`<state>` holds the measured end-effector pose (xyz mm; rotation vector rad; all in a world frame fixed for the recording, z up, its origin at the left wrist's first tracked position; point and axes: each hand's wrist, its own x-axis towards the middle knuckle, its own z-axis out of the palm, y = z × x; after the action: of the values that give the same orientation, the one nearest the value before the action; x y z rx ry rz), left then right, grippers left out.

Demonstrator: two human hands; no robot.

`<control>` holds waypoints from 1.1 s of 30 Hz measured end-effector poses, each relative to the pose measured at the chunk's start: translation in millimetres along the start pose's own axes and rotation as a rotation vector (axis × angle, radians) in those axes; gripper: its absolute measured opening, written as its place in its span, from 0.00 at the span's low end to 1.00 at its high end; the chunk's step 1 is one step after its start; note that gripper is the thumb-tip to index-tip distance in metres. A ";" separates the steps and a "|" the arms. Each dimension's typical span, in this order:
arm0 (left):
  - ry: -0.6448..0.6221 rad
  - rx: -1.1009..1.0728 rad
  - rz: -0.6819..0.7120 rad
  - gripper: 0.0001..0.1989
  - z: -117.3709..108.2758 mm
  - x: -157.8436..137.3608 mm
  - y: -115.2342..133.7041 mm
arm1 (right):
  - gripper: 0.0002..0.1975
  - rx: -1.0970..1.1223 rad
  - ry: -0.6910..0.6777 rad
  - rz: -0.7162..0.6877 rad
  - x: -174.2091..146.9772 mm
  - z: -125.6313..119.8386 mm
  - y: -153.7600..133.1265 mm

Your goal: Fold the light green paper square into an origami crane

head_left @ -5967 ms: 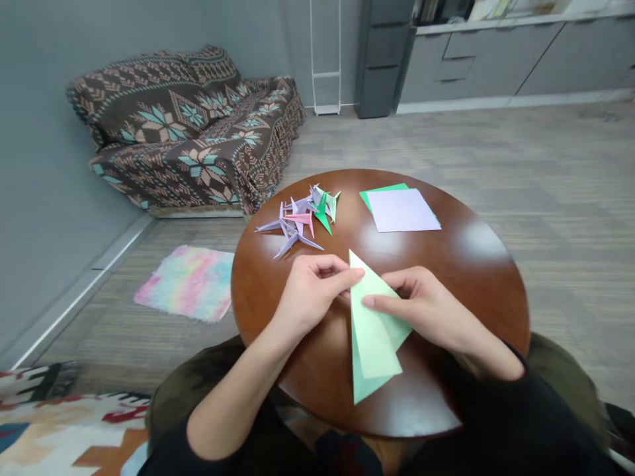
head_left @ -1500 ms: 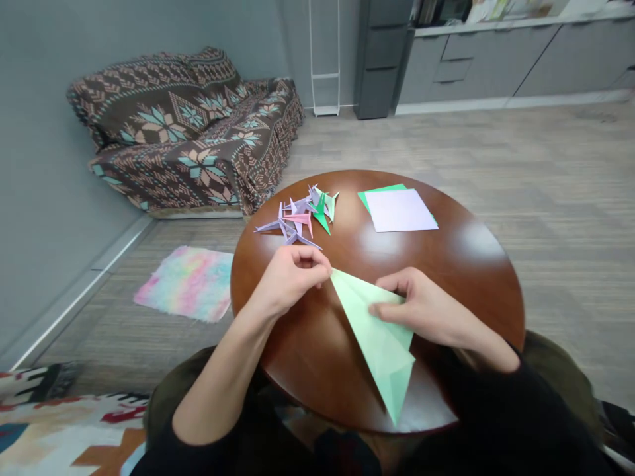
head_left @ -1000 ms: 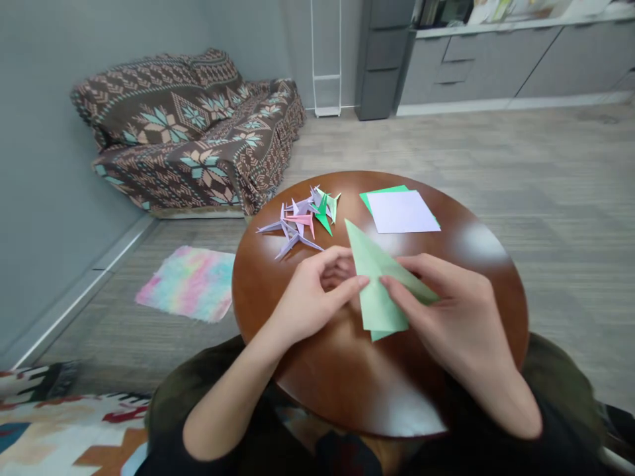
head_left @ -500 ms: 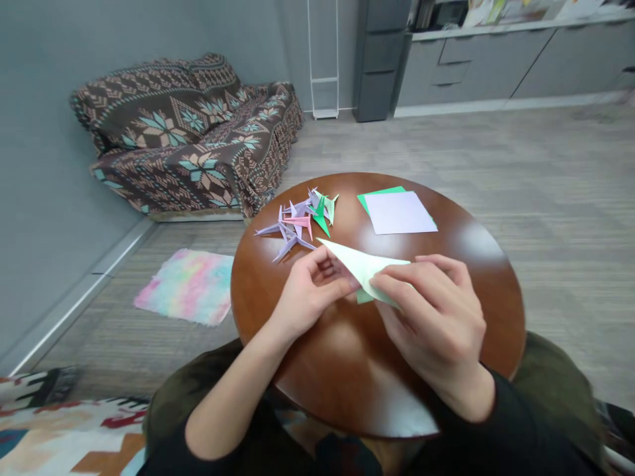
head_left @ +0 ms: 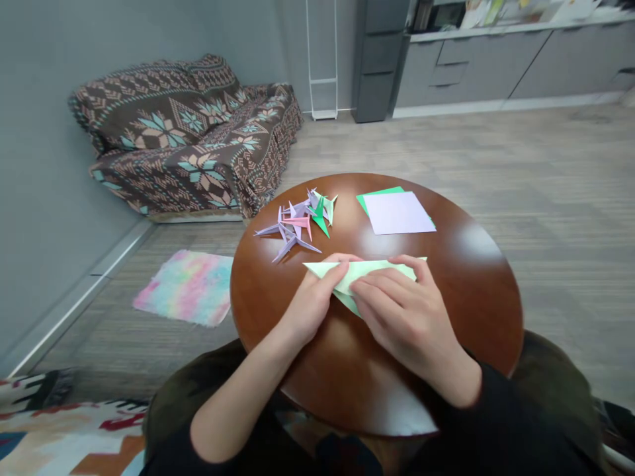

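A pale green sheet of origami paper (head_left: 364, 267), folded into a triangle with its long edge away from me, is held over the near half of the round table. My left hand (head_left: 317, 291) pinches its left part, thumb on top and fingers behind. My right hand (head_left: 404, 311) is closed on the middle and right of the paper, fingertips pressed on its surface. The fingers cover part of the folds. Beyond my left hand lie several folded paper planes (head_left: 297, 225) in purple, pink and green.
Flat purple paper (head_left: 399, 213) lies over green paper (head_left: 364, 201) toward the far right of the brown round table (head_left: 476, 277). A patterned sofa (head_left: 198, 139) stands at back left, and a pastel rug (head_left: 186, 287) lies on the floor. Grey cabinets (head_left: 471, 73) line the back.
The paper has turned so its long edge runs nearly level, and it sits lower. My left thumb now presses on its front. My right hand has moved slightly left.
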<state>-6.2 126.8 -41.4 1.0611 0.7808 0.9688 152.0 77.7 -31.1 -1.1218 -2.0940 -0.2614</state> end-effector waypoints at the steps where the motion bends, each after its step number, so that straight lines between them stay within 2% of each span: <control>1: 0.018 -0.034 -0.002 0.10 -0.3 1.8 -1.3 | 0.06 0.035 -0.005 0.014 0.1 0.2 2.9; 4: 0.047 -0.212 -0.036 0.10 0.3 3.8 -2.6 | 0.04 0.126 0.048 0.063 0.3 0.0 12.6; 7: -0.038 -0.330 -0.122 0.13 0.6 1.1 0.1 | 0.06 0.127 0.100 0.123 1.1 -0.8 18.0; 11: -0.181 -0.332 -0.161 0.15 -0.6 -4.4 3.2 | 0.08 0.136 0.125 0.219 1.7 0.5 19.9; 13: -0.207 -0.269 -0.147 0.16 -0.5 -5.7 2.5 | 0.09 0.176 0.098 0.275 1.1 2.1 20.8; 18: -0.103 -0.212 -0.121 0.16 4.3 -3.1 -2.1 | 0.10 0.276 0.068 0.372 -0.7 3.9 21.1; 23: 0.097 -0.277 -0.068 0.14 8.6 1.2 -4.1 | 0.08 0.344 0.038 0.341 0.3 2.1 17.4; 25: 0.115 -0.281 -0.068 0.15 7.6 1.8 -4.5 | 0.08 0.362 0.076 0.357 0.5 1.9 17.1; 30: 0.055 -0.264 -0.035 0.14 2.4 1.9 -4.2 | 0.09 0.377 0.140 0.452 -0.8 1.5 18.7; 33: 0.117 -0.305 0.027 0.11 1.8 2.6 -3.3 | 0.08 0.416 0.146 0.516 -1.4 0.4 18.5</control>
<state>-2.8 128.0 -44.1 0.7570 0.6881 1.1408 166.8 88.1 -35.2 -1.2844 -1.5649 0.3160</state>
